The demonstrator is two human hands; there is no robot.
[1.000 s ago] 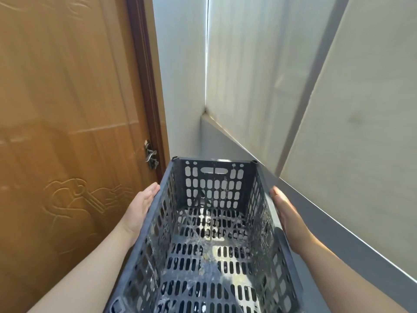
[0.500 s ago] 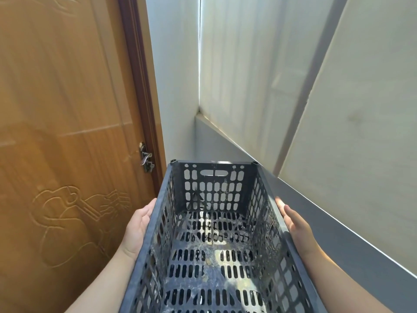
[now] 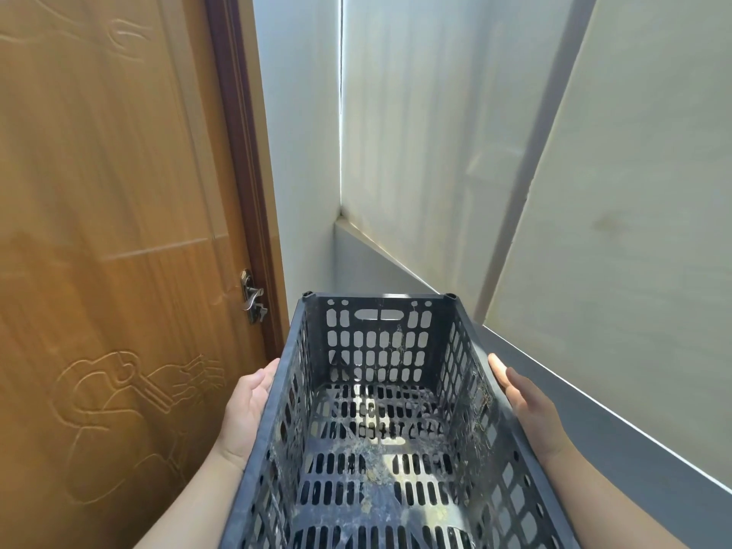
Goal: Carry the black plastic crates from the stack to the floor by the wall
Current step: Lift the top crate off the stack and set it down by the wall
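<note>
I have one black plastic crate held out in front of me, open side up, empty, its slotted floor smeared with pale grime. My left hand is pressed flat against the crate's left wall, just under the rim, fingers extended and together rather than curled; the fingertips run forward along the side. My right hand mirrors it on the right wall, palm in, fingers straight, a patch of sunlight across the knuckles. So the crate is squeezed between two open palms, not gripped by the handle slot in the far end wall. I cannot tell whether any fingers hook beneath the crate; its underside is hidden. To my left stands a wooden door with carved relief and a metal lever handle, close to the crate's far left corner. Ahead and to the right run pale wall panels, meeting in a corner, with a grey ledge beside my right wrist.
</note>
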